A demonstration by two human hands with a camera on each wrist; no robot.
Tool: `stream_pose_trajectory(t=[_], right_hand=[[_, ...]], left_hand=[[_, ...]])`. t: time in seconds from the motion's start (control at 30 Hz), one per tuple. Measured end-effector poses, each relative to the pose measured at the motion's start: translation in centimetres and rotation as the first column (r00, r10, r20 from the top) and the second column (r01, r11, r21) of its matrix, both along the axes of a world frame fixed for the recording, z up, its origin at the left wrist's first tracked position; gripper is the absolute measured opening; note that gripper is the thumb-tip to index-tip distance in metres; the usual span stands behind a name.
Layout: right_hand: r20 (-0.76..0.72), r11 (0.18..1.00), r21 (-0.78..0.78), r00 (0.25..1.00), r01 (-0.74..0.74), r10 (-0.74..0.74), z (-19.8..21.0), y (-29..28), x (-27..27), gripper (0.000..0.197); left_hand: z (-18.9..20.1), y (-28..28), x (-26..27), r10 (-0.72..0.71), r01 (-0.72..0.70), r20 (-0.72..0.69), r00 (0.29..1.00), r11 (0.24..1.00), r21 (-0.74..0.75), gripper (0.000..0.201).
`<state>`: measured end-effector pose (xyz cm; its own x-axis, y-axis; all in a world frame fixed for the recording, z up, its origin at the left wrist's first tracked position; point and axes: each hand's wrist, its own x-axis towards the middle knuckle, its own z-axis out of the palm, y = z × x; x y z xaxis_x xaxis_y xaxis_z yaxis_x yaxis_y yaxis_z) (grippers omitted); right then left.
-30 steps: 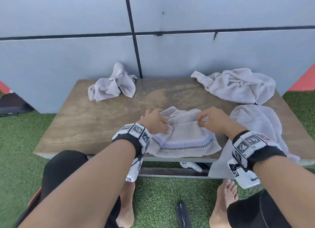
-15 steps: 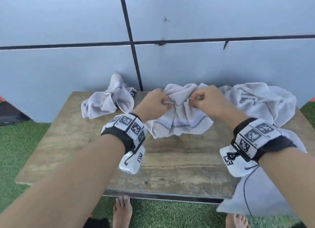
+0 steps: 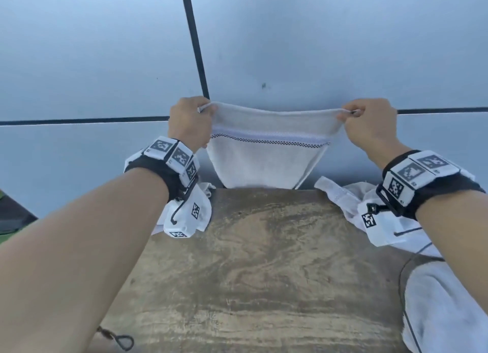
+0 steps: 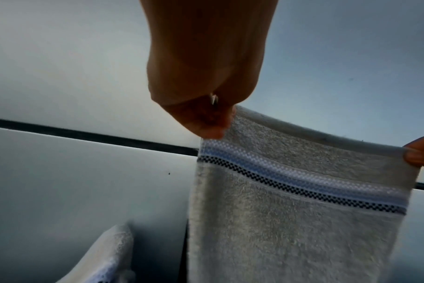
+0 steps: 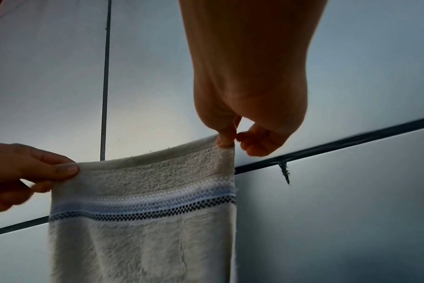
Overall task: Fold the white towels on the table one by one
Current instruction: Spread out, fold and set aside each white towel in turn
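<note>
The fingers (image 5: pixel 226 138) of the right hand (image 3: pixel 369 127) pinch one top corner of a white towel (image 3: pixel 266 157), thumb against the side of the forefinger, with the other fingers curled loosely below. The fingers (image 4: pixel 211 124) of the left hand (image 3: pixel 188 123) pinch the opposite top corner in the same way, bunched tight round the hem. Between the two hands the top edge of the towel is drawn out nearly straight with a slight sag in the middle, and the cloth hangs down in front of the wall (image 3: pixel 317 49), narrowing toward its bottom. A woven border runs across it a little below the top edge: a white band, a pale blue band and a line of small dark checks. The lower end of the towel goes out of sight behind the far edge of the table (image 3: pixel 264 260), so whether it touches the table cannot be told.

Both wrists carry black straps with white blocks printed with square black-and-white markers. The table is worn brown wood. On its far left corner, partly hidden by the left wrist, lies a crumpled white towel (image 3: pixel 207 191). On the far right lies another crumpled towel (image 3: pixel 340 197), and a further white towel (image 3: pixel 443 313) is draped over the right near edge. The wall is pale grey-blue panels with dark seams, one vertical and one horizontal.
</note>
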<state>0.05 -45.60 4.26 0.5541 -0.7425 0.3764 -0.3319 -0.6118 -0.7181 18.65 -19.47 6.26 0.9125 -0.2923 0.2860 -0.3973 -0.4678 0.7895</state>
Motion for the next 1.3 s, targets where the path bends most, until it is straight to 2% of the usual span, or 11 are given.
stream_pose_trajectory(t=[0.1,0.2,0.3,0.43,0.53,0.63,0.77,0.9,1.03,1.17,1.3], right_hand=[[0.044,0.994,0.107,0.999,-0.028,0.023,-0.1,0.3,0.1,0.009],[0.12,0.983,0.181,0.993,-0.035,0.014,0.3,0.3,-0.1,0.015],[0.18,0.985,0.163,0.983,-0.065,0.035,1.3,0.8,-0.6,0.022],[0.089,0.981,0.154,0.991,-0.117,0.105,1.1,1.3,-2.2,0.022],[-0.017,0.99,0.089,0.993,-0.113,0.115,0.2,2.1,-3.7,0.006],[-0.113,0.995,0.022,0.989,-0.094,0.096,-0.7,3.8,-6.0,0.012],[-0.165,0.989,0.031,0.975,-0.144,0.147,-1.9,6.9,-9.3,0.009],[-0.242,0.976,0.002,0.947,-0.216,0.21,-3.6,9.9,-12.6,0.015],[-0.264,0.974,0.004,0.939,-0.229,0.221,-5.4,11.7,-16.0,0.014],[-0.207,0.962,0.018,0.94,-0.274,0.272,-6.0,13.7,-19.0,0.013],[-0.187,0.96,-0.012,0.944,-0.278,0.271,-5.7,15.3,-21.1,0.01]], left_hand=[[-0.1,-0.2,-0.2,-0.063,0.033,-0.175,0.983,0.985,-0.172,0.016],[-0.5,-0.2,-0.3,-0.079,0.045,-0.144,0.986,0.973,-0.226,0.017],[-0.7,0.2,-0.4,-0.051,0.036,-0.066,0.997,0.976,-0.216,0.018],[-1.2,1.9,-1.1,-0.049,0.045,-0.037,0.998,0.993,-0.111,0.017],[-2.2,3.6,-2.5,-0.052,0.051,-0.019,0.998,0.998,-0.032,0.021],[-3.1,6.0,-4.2,-0.081,0.081,-0.004,0.997,0.992,0.1,0.02],[-4.4,9.3,-6.5,-0.127,0.121,0.008,0.992,0.962,0.247,0.02],[-5.3,12.2,-9.1,-0.148,0.153,-0.04,0.988,0.937,0.313,0.019],[-6.3,15.1,-12.4,-0.217,0.245,-0.126,0.968,0.927,0.284,0.014],[-6.8,17.8,-14.7,-0.216,0.235,-0.093,0.972,0.906,0.351,0.021],[-6.7,19.4,-16.4,-0.261,0.273,-0.081,0.962,0.918,0.289,0.019]])
